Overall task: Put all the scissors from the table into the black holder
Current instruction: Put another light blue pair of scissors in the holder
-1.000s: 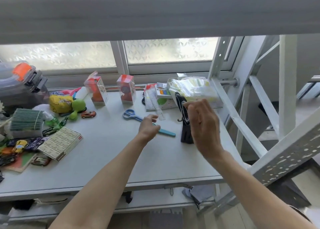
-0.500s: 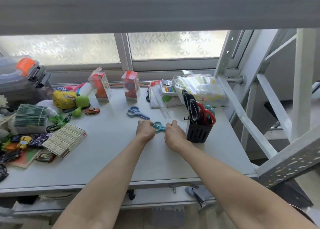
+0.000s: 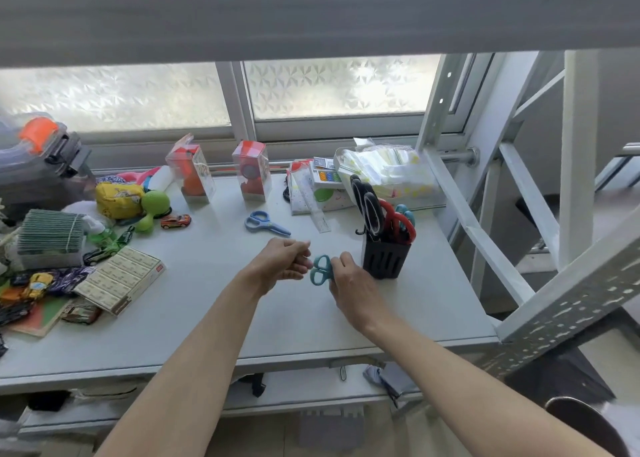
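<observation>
My right hand (image 3: pixel 349 288) grips small teal scissors (image 3: pixel 321 270) by the blade end, with the handle loops pointing up, just left of the black holder (image 3: pixel 386 260). My left hand (image 3: pixel 282 262) hovers beside the loops with fingers loosely apart, holding nothing. The holder stands on the white table (image 3: pixel 194 318) and contains black-handled scissors (image 3: pixel 365 207), red-handled scissors (image 3: pixel 398 223) and a teal-handled pair (image 3: pixel 406 212). Blue scissors (image 3: pixel 264 223) lie flat on the table behind my hands.
A clear ruler (image 3: pixel 320 218) lies behind the holder. Two clear boxes (image 3: pixel 251 171) stand near the window. Toys, a box of cards (image 3: pixel 121 278) and a yellow pouch (image 3: pixel 117 198) crowd the left side. White metal frame bars (image 3: pixel 485 228) rise at the right.
The teal scissors have been lifted off the table and passed into my right hand, which came down from the holder. My left hand has released them and opened.
</observation>
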The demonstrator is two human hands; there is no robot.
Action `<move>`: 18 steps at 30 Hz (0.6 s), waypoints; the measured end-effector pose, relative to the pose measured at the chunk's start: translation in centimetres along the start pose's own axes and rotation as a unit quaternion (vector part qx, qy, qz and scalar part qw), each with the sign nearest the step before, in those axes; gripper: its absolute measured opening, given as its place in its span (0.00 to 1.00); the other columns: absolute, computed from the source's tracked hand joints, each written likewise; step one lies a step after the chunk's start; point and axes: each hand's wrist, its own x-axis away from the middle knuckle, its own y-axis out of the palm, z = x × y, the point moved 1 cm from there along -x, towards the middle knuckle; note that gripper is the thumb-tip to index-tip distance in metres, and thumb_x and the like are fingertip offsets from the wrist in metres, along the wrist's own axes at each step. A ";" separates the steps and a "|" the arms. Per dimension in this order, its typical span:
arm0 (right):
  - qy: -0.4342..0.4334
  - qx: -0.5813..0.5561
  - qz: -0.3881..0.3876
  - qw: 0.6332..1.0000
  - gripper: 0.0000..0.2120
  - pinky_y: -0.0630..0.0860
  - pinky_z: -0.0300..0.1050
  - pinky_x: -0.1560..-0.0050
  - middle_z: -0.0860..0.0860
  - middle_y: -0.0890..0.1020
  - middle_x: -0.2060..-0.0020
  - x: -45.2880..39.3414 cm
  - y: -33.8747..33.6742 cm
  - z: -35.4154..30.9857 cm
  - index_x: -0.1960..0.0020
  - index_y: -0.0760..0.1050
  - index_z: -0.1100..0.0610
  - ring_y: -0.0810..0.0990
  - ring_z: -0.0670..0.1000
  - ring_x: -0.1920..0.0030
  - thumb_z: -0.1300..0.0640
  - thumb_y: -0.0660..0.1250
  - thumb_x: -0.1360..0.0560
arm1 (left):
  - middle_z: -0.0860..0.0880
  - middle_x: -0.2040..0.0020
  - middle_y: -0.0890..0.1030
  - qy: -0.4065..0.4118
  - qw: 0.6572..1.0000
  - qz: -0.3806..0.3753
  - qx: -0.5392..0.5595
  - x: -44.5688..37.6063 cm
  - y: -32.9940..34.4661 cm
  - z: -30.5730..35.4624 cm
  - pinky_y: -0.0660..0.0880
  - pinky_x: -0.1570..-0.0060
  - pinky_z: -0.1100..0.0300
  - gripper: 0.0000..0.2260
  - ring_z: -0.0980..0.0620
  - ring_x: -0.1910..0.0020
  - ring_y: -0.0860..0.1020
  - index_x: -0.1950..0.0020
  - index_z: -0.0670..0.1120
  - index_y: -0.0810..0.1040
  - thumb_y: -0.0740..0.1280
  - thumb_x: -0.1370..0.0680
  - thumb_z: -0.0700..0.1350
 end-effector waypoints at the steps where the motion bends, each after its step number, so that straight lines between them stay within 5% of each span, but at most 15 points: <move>1: -0.002 -0.034 0.020 0.999 0.01 0.67 0.43 0.70 0.55 0.75 0.57 0.7 -0.6 0.2 0.51 0.71 0.60 0.72 0.52 0.69 0.63 0.64 0.23 | 0.46 0.65 0.81 0.010 1.000 0.001 0.008 0.1 0.1 0.3 0.78 0.70 0.66 0.12 0.54 0.70 0.78 0.52 0.40 0.78 0.63 0.19 0.49; 4: 0.000 -0.140 0.083 0.987 0.04 0.77 0.47 0.65 0.55 0.78 0.56 3.0 -3.0 0.8 0.49 0.72 0.62 0.78 0.54 0.64 0.61 0.62 0.21 | 0.45 0.58 0.83 0.041 0.999 -0.002 -0.009 0.2 1.3 1.1 0.78 0.67 0.65 0.12 0.53 0.64 0.80 0.47 0.39 0.79 0.64 0.20 0.48; 9: 0.037 -0.234 0.205 0.950 0.08 0.69 0.27 0.65 0.46 0.74 0.66 5.9 -7.7 2.6 0.49 0.73 0.60 0.72 0.41 0.70 0.57 0.58 0.21 | 0.47 0.46 0.79 0.084 0.994 -0.037 -0.057 0.1 4.4 2.0 0.80 0.64 0.64 0.18 0.52 0.57 0.81 0.34 0.45 0.74 0.71 0.24 0.44; 14: 0.121 -0.286 0.289 0.906 0.09 0.78 0.43 0.57 0.56 0.80 0.58 4.2 -12.5 5.8 0.48 0.73 0.60 0.80 0.52 0.60 0.57 0.57 0.19 | 0.49 0.36 0.70 0.121 0.987 -0.058 -0.086 -0.2 7.5 3.1 0.78 0.63 0.62 0.34 0.49 0.52 0.81 0.25 0.50 0.65 0.74 0.27 0.39; 18: 0.184 -0.318 0.272 0.889 0.10 0.80 0.45 0.56 0.60 0.79 0.49 0.5 -14.5 8.2 0.43 0.75 0.62 0.80 0.54 0.57 0.58 0.59 0.18 | 0.47 0.32 0.71 0.141 0.982 -0.069 -0.103 -0.4 9.0 4.1 0.80 0.61 0.58 0.32 0.43 0.44 0.80 0.27 0.49 0.67 0.74 0.28 0.37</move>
